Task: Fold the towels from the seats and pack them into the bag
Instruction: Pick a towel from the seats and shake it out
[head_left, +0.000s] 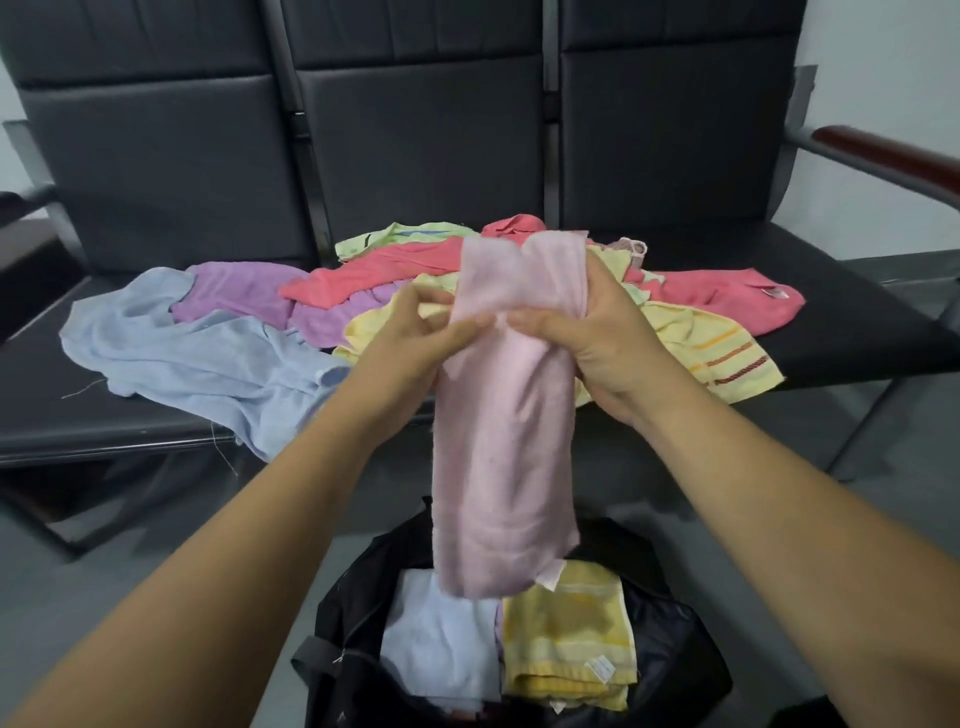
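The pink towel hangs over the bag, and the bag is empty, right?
No. The head view shows the pink towel hanging over the bag, but the bag is not empty: it holds a pale blue towel and a yellow towel.

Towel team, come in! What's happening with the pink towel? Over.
Left hand and right hand grip pink towel, hanging above black bag. Blue towel and yellow towel folded inside. Heap waits on seats. Nothing blocking.
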